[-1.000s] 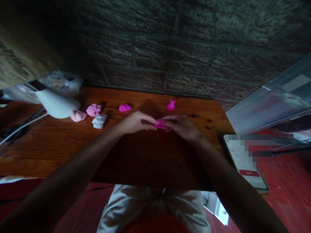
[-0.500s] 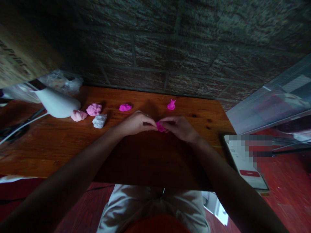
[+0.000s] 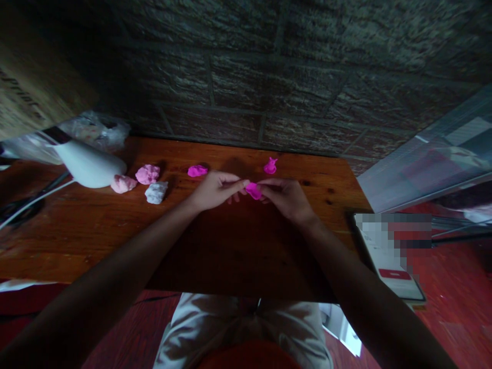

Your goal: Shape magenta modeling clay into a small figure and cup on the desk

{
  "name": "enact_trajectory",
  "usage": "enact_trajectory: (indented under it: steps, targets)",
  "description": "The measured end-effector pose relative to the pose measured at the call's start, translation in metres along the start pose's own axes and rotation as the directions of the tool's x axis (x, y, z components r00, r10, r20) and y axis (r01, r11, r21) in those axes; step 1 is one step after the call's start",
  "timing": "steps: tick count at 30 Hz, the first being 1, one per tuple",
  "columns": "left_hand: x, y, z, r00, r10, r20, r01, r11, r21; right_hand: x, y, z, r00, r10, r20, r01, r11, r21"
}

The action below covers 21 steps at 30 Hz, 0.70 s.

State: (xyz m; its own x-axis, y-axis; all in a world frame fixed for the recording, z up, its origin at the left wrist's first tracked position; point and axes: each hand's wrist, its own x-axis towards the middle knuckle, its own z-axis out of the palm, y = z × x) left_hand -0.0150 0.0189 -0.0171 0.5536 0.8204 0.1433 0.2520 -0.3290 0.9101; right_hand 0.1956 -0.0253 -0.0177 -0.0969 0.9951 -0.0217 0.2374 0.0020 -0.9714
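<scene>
Between my two hands is a flattened piece of bright pink modelling clay (image 3: 253, 191). My left hand (image 3: 221, 190) pinches its left edge between thumb and fingers, while my right hand (image 3: 286, 197) grips the right edge. Beyond my right hand a small pink clay figure (image 3: 270, 166) with pointed tips on top stands on the table. A bright pink clay lump (image 3: 197, 170) lies just past my left hand. Farther left sit a pink lump (image 3: 147, 174), a paler pink lump (image 3: 123, 183) and a white lump (image 3: 156, 192).
The wooden table (image 3: 96, 230) runs up to a brick-patterned wall (image 3: 230, 77). At left are a white rounded object (image 3: 92, 164) with a cable, clear plastic bags (image 3: 103, 130) and a brown printed box (image 3: 34, 87). A tablet-like device (image 3: 395, 274) lies at the right edge.
Both hands have risen slightly away from me with the clay. My left fingers have shifted, and the held piece now shows broader and flatter.
</scene>
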Motion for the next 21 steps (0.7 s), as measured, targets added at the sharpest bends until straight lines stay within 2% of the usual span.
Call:
enact_trajectory:
  steps: [6,12,16,19,21]
  targets:
    - [0.000,0.000,0.005,1.000,0.007,0.020,-0.007,1.000,-0.024,-0.001,0.001,0.002,0.998,-0.054,0.024,0.055,0.996,-0.066]
    - [-0.003,0.000,0.013,0.995,0.085,-0.058,-0.080,0.994,0.078,0.000,0.002,0.006,0.996,-0.070,-0.057,0.055,0.971,-0.233]
    - [-0.005,0.000,0.014,0.988,0.102,-0.120,-0.087,0.989,0.118,0.000,0.001,0.005,1.000,0.014,-0.023,-0.016,0.996,-0.090]
    - [-0.003,-0.003,0.014,0.990,0.044,-0.133,-0.038,0.998,0.044,-0.001,-0.002,0.005,0.992,0.104,0.065,-0.106,0.994,0.021]
    - [-0.001,-0.006,0.015,0.993,-0.007,-0.118,0.004,1.000,-0.024,-0.001,-0.005,0.005,0.986,0.147,0.081,-0.152,0.987,0.049]
